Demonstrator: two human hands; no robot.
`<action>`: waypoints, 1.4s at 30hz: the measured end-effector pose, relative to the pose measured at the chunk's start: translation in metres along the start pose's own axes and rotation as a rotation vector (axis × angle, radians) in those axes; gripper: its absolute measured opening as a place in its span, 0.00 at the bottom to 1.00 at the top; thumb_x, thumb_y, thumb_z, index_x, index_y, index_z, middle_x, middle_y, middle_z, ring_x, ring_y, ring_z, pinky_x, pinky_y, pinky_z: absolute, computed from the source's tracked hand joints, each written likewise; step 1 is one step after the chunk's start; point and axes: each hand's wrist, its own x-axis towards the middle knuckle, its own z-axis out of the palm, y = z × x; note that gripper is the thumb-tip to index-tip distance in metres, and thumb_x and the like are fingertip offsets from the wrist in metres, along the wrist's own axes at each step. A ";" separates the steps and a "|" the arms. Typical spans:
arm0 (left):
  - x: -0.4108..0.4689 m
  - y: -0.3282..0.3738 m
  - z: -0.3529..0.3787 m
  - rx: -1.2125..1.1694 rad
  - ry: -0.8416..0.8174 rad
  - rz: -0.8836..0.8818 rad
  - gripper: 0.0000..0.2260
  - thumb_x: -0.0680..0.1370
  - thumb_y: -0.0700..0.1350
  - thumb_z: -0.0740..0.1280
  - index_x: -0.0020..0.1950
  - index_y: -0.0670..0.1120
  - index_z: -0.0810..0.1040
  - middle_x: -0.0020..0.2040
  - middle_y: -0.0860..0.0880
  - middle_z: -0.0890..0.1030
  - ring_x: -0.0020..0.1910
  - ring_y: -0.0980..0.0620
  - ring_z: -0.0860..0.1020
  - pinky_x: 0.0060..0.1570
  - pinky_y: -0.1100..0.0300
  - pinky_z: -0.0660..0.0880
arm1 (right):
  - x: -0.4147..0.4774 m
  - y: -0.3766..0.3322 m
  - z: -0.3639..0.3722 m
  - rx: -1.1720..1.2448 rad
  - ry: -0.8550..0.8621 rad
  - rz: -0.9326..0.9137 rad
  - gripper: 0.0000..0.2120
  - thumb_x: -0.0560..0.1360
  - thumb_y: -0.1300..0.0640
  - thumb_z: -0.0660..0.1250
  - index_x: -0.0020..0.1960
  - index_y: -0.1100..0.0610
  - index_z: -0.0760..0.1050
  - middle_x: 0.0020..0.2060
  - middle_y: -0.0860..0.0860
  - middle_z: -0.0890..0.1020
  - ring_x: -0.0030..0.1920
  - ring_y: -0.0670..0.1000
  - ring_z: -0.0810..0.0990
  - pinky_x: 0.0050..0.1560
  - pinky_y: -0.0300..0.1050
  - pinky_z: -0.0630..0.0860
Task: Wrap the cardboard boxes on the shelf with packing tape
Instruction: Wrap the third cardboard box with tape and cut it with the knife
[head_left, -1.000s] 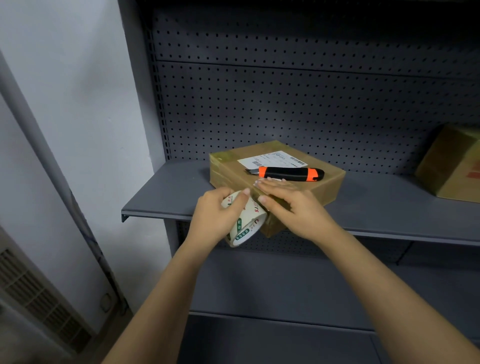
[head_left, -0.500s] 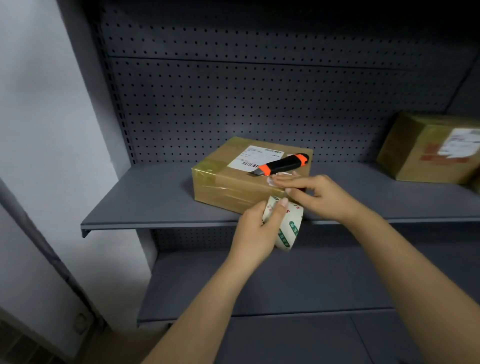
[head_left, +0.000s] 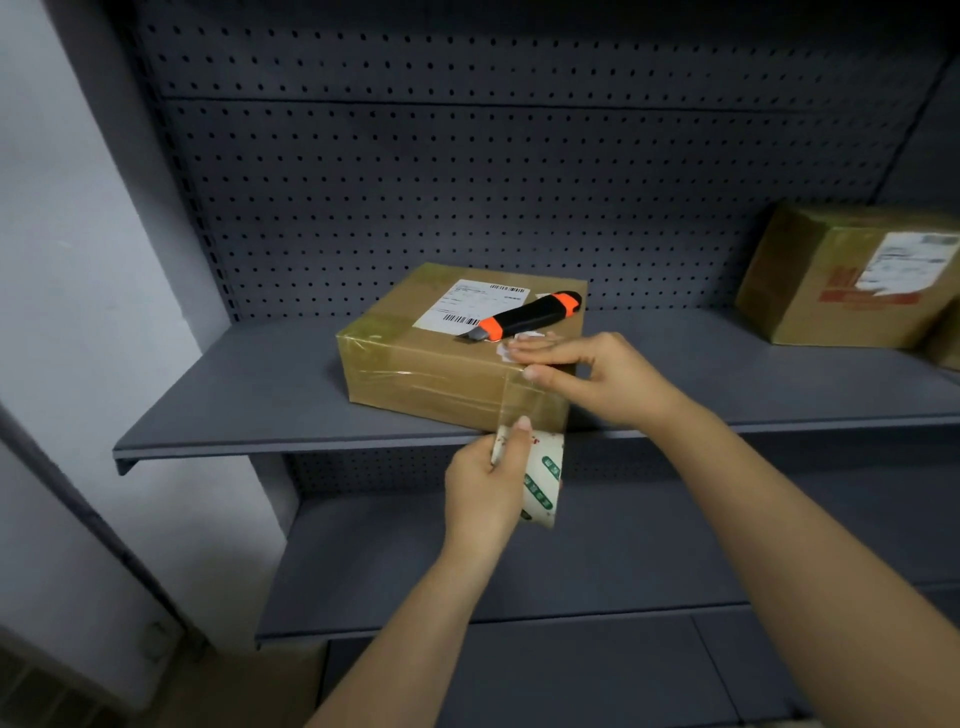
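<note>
A flat cardboard box (head_left: 415, 358) with a white shipping label lies on the grey shelf (head_left: 249, 395), its near right corner at the shelf's front edge. My left hand (head_left: 483, 483) grips a roll of clear packing tape (head_left: 540, 478) just below that edge. A clear strip of tape runs from the roll up the box's front face to its top. My right hand (head_left: 597, 374) presses that strip against the box's top edge with straight fingers and thumb.
A black and orange utility knife (head_left: 524, 317) lies on the box's top, just behind my right hand. A second taped cardboard box (head_left: 841, 275) stands at the shelf's far right. A pegboard back panel rises behind. A lower shelf (head_left: 623, 545) sits beneath. A wall is at left.
My left hand has drawn the tape roll downward below the shelf edge, pulling out a longer strip. My right hand stays pressed on the box's top edge. The view has shifted.
</note>
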 end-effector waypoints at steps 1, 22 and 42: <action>0.001 0.001 0.000 0.009 0.008 -0.003 0.26 0.79 0.59 0.65 0.34 0.38 0.72 0.35 0.37 0.80 0.34 0.41 0.80 0.36 0.54 0.73 | 0.001 0.002 0.000 0.029 0.015 0.004 0.15 0.75 0.52 0.71 0.62 0.51 0.80 0.62 0.41 0.80 0.66 0.37 0.73 0.73 0.40 0.64; 0.005 0.005 0.012 -0.001 0.092 -0.053 0.23 0.77 0.61 0.67 0.34 0.43 0.72 0.32 0.45 0.77 0.33 0.48 0.76 0.36 0.55 0.71 | 0.001 0.025 0.013 -0.018 0.176 -0.267 0.20 0.71 0.58 0.76 0.62 0.58 0.80 0.61 0.48 0.81 0.66 0.42 0.75 0.70 0.44 0.69; -0.010 0.011 0.020 -0.045 0.245 0.093 0.08 0.81 0.52 0.65 0.52 0.50 0.70 0.39 0.46 0.83 0.35 0.53 0.82 0.30 0.62 0.74 | 0.027 0.008 -0.010 -0.094 0.227 -0.051 0.13 0.79 0.53 0.67 0.62 0.51 0.79 0.54 0.41 0.81 0.53 0.40 0.78 0.57 0.39 0.75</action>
